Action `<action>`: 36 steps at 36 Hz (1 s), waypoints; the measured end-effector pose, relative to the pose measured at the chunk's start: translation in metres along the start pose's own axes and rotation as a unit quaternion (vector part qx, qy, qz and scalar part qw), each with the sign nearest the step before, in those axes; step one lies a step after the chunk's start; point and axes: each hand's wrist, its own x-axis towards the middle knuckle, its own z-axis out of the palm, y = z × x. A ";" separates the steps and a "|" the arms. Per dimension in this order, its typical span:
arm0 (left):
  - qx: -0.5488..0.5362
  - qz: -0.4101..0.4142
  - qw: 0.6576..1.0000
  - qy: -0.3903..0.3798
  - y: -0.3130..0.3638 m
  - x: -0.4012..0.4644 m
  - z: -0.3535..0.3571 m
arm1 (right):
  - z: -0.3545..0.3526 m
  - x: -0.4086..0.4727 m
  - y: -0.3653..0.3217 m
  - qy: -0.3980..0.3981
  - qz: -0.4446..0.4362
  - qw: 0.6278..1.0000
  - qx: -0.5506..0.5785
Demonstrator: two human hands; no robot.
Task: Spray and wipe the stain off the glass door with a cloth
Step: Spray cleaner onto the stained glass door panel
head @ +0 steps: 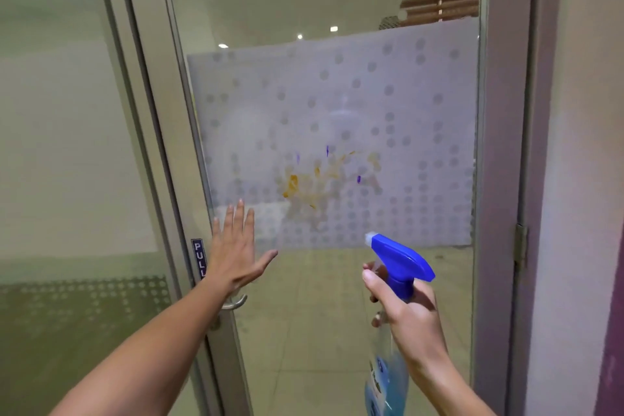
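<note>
The glass door (324, 297) carries a frosted dotted panel (422, 94) across its middle. An orange-brown smeared stain (314, 181) with a few small blue marks sits low on that panel. My left hand (236, 246) lies flat on the glass, fingers spread, just left of and below the stain. My right hand (401, 307) grips a spray bottle (398, 257) with a blue trigger head; its white nozzle points at the stain from below right. No cloth is in view.
A metal door handle (234, 304) and a blue "PULL" label (198, 257) sit on the door's left frame (162, 111), under my left wrist. A hinge (520, 246) is on the right frame beside a wall (580, 145). Another glass pane (67, 145) stands at left.
</note>
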 end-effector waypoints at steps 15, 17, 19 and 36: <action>-0.026 -0.016 0.996 -0.078 -0.006 -0.110 -0.016 | 0.041 -0.041 0.003 -0.024 0.005 1.000 0.003; -0.027 -0.018 0.996 -0.084 -0.012 -0.128 -0.023 | 0.050 -0.051 0.001 -0.024 0.007 1.000 0.007; -0.029 -0.021 0.996 -0.087 -0.019 -0.147 -0.027 | 0.060 -0.061 0.000 -0.024 0.006 1.000 0.004; -0.038 -0.053 0.989 -0.133 -0.105 -0.345 -0.058 | 0.151 -0.202 0.011 -0.042 0.032 0.998 -0.016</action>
